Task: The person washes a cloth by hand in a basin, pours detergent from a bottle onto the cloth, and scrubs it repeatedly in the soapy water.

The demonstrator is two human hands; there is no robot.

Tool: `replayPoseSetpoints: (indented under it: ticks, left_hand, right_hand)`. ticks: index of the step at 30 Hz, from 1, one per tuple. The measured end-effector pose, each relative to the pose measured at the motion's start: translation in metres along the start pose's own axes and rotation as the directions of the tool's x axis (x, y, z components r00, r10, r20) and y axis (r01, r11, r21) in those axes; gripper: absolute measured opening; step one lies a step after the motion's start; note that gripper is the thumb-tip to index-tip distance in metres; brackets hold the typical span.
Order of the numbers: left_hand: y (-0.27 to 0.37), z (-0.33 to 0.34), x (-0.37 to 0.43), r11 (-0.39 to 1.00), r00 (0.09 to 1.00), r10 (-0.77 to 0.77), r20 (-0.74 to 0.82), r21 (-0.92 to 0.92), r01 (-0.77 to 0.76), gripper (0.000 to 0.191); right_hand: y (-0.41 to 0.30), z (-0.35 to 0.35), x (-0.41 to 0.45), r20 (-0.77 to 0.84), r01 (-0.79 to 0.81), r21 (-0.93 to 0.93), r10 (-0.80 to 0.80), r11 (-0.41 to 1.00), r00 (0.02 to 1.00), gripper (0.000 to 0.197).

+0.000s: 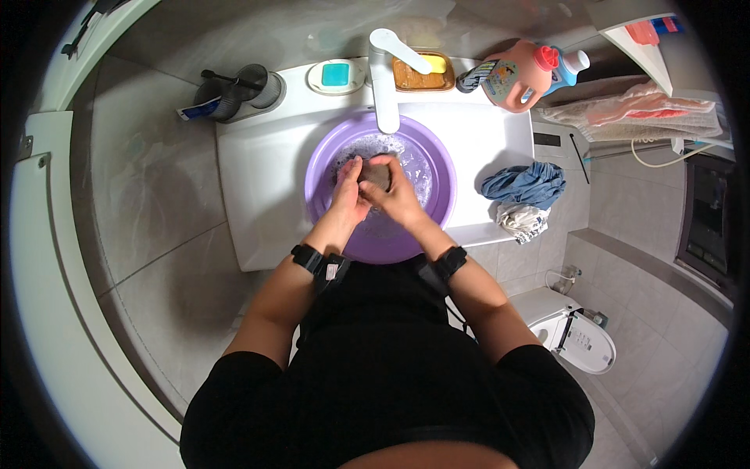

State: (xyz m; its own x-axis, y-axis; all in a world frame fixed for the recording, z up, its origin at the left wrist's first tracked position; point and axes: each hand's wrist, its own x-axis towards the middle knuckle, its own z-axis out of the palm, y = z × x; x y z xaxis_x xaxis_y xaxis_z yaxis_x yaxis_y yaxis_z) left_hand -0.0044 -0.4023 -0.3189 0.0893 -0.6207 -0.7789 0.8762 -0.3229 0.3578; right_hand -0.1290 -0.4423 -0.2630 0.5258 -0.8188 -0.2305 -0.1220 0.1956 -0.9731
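A purple plastic basin (321, 202) sits in the white washbasin (263, 199), under the white faucet (385, 99). Soapy water (417, 170) with foam fills part of it. Over the water, my left hand (350, 196) and my right hand (401, 193) hold a bunched grey-brown cloth (376, 174) between them. The fingers of my right hand curl over its top and right side. My left palm supports it from the left. Most of the cloth is hidden by my fingers, so its kind cannot be told.
Blue denim cloth (524, 184) and a white printed cloth (524, 220) lie on the washbasin's right edge. Along the back ledge stand a teal soap bar (336, 74) on a dish, a brown soap tray (410, 79), a pink detergent jug (512, 76) and toothbrush cups (254, 82). A toilet (545, 322) is at right.
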Motion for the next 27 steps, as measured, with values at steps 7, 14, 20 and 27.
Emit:
replayPoseSetpoints:
  ticks: [7,14,20,27]
  left_hand:
    - [-0.001,-0.007,0.007,0.996,0.991,-0.008,0.132,-0.092,0.020,0.016]
    - [-0.001,0.007,-0.015,0.998,0.999,-0.042,-0.032,-0.046,0.041,0.016]
    - [0.012,0.020,-0.024,0.995,0.998,-0.014,0.064,0.103,0.007,0.032]
    - [0.029,-0.010,-0.027,0.963,0.981,0.037,-0.192,0.269,0.017,0.047]
  right_hand:
    - [-0.019,0.027,-0.018,-0.090,0.083,-0.371,-0.125,0.925,0.988,0.031]
    - [-0.009,0.014,0.006,-0.196,-0.047,-0.608,-0.092,0.793,0.976,0.040]
    - [0.056,-0.020,0.026,-0.197,-0.060,-0.056,0.048,0.997,0.979,0.038]
    - [0.037,0.021,0.008,-0.085,-0.117,-0.110,0.108,0.987,0.991,0.057]
